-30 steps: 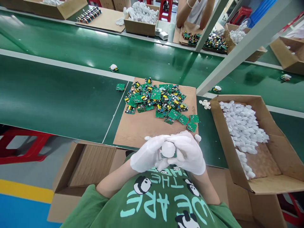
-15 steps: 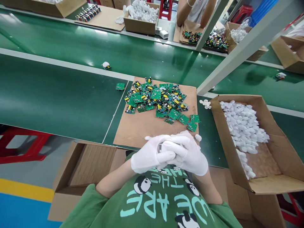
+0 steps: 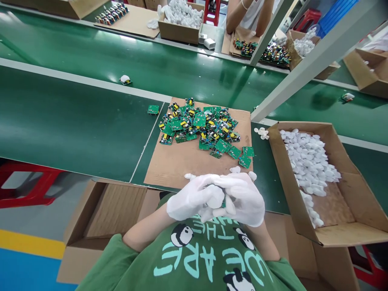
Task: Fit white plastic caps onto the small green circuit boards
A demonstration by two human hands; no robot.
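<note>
My left hand (image 3: 189, 201) and my right hand (image 3: 245, 201), both in white gloves, meet close in front of my shirt at the table's near edge. Between them is a white rounded piece (image 3: 216, 197), with my left fingers closed against it. A sliver of a green circuit board (image 3: 224, 201) shows beside it under my right fingers; most of it is hidden. Just beyond my hands, a few loose white pieces (image 3: 235, 169) lie along the edge of a cardboard sheet (image 3: 163, 169). Farther back on that sheet is a heap of circuit boards (image 3: 198, 120).
To the right, an open carton (image 3: 281, 173) holds many white pieces. A grey post (image 3: 291, 81) slants up beside it. Boards with white tops (image 3: 125, 79) sit on the green conveyor (image 3: 182, 60). Across it, a person's forearms (image 3: 233, 18) rest near more boards.
My hands have shifted and parted slightly, exposing the white piece and a green edge between them. Another white piece now shows behind my fingers. Boards on the conveyor have moved left.
</note>
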